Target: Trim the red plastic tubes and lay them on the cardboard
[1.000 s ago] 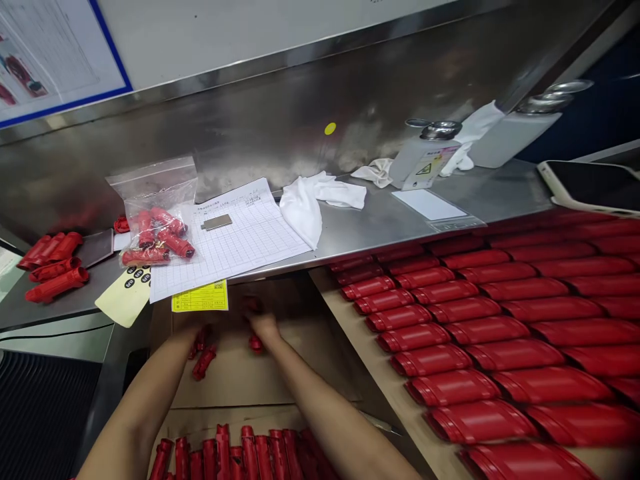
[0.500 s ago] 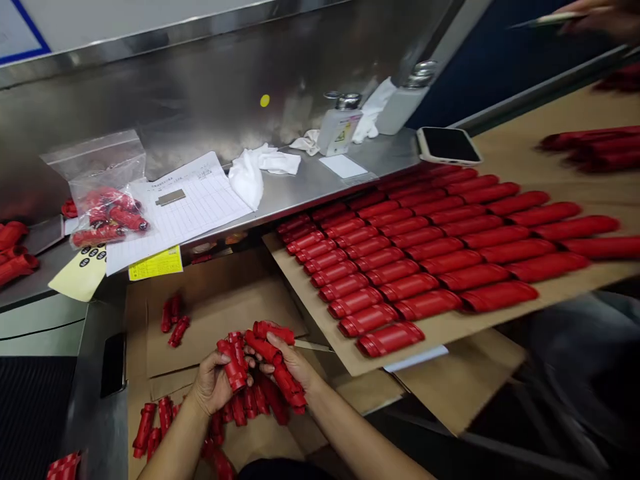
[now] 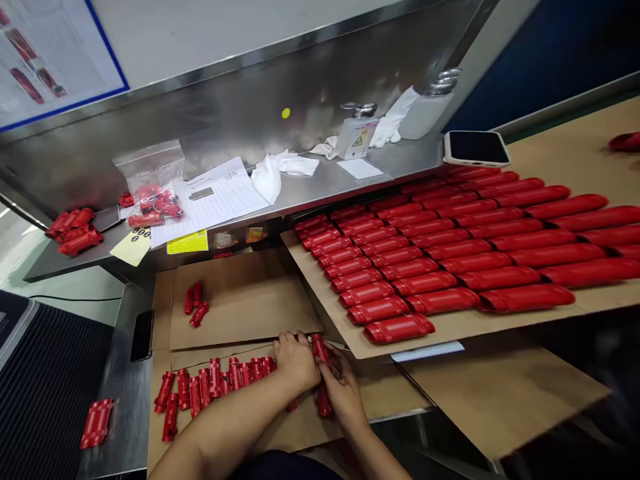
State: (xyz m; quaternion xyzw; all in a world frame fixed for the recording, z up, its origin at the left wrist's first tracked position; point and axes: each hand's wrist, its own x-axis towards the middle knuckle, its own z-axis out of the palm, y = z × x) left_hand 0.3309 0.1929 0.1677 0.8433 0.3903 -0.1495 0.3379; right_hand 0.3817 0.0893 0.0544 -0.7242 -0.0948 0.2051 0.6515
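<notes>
Low over the cardboard, my right hand (image 3: 345, 385) is closed around a glossy red tube (image 3: 323, 390) that stands roughly lengthwise to me. My left hand (image 3: 296, 363) is beside its upper part, back of the hand towards me and fingers curled. Whatever those fingers grip is hidden. To the left of it, a row of short red tubes (image 3: 214, 379) lies on the cardboard sheet (image 3: 260, 437), and my left forearm covers part of it. Farther back, three small red tubes (image 3: 199, 313) lie apart on another cardboard piece (image 3: 245, 300).
Rows of red tubes (image 3: 440, 267) fill a raised board (image 3: 357, 347) at right. The metal shelf (image 3: 320, 190) bears a bag of red pieces (image 3: 157, 200), papers (image 3: 215, 200), white cloths (image 3: 273, 173), pump bottles (image 3: 357, 137) and a phone (image 3: 475, 148). Another phone (image 3: 142, 335) lies left.
Both hands have moved right and closer together. Several red tubes that they held are out of them, and a neat row now shows on the cardboard. The view has shifted left.
</notes>
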